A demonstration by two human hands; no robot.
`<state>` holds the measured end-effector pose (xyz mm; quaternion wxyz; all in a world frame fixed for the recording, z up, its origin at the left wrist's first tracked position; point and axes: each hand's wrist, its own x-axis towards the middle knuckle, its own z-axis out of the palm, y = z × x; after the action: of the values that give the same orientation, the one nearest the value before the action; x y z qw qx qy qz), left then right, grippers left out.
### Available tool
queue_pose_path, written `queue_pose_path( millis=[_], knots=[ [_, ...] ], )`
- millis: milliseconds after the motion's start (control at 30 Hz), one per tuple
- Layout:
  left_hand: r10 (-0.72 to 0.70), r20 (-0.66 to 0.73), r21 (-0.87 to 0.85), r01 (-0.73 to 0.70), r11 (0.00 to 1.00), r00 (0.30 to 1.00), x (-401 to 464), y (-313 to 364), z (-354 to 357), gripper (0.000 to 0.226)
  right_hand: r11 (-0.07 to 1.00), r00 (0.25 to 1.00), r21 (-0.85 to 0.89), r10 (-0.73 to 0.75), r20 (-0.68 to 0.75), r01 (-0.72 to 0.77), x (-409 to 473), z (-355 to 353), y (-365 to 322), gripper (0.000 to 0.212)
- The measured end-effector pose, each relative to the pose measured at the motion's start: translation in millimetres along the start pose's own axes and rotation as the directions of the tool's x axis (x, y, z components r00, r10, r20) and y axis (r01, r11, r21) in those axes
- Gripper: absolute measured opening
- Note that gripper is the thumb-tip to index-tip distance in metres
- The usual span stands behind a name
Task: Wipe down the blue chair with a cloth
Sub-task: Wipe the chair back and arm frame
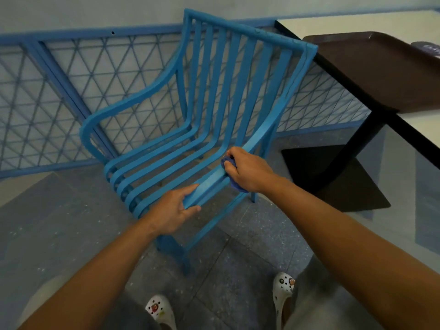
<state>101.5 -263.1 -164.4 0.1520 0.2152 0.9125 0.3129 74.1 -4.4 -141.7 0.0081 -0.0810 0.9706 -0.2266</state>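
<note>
One blue slatted armchair point(190, 129) stands on the speckled tile floor point(238, 234), its back against a blue lattice railing point(59, 91) and just beside a table point(404, 129) on its right. Right hand point(247, 170) sits on the chair's near armrest, where it meets the seat; fingers curled round a bunched dark-blue cloth point(232, 172), thumb pinching it from above. Most of the cloth is hidden under the palm, only a fold at the fingers and a corner below the hand show. Left hand point(175, 210) grips the same armrest further forward: forefinger straight along the top, the others wrapped under, tips hidden.

Chair's far front leg is hidden by the seat. Table is cut off at the frame edge: pale top, black rim, black pedestal and base plate. A dark brown tray point(381, 72) lies on it, overhanging the edge; an object on the tray's far corner is too blurred to identify.

White clogs point(283, 291) at bottom carry small charms; one shows an "m".
</note>
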Motion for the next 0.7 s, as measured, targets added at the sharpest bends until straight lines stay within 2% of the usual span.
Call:
queue_pose_path(
  millis=[267,400,567,700],
  knots=[
    [0.051,0.100,-0.001,-0.051,0.999,0.994,-8,-19,-37,0.055,0.997,0.998,0.061,0.056,-0.042,-0.054,-10,18,-28,0.021],
    [0.003,0.115,0.069,-0.011,0.998,0.993,-14,-26,-42,0.056,0.997,0.996,0.051,0.052,-0.067,-0.049,-18,25,-40,0.025],
    [-0.032,-0.010,0.151,0.033,0.988,0.999,-1,-13,-33,0.062,0.997,0.979,-0.025,-0.082,-0.189,0.078,-28,30,-19,0.032],
    [0.029,-0.172,0.076,-0.016,0.997,0.985,37,37,-13,0.048,0.996,0.939,-0.043,0.055,-0.338,-0.074,-19,0,16,0.030]
  ],
)
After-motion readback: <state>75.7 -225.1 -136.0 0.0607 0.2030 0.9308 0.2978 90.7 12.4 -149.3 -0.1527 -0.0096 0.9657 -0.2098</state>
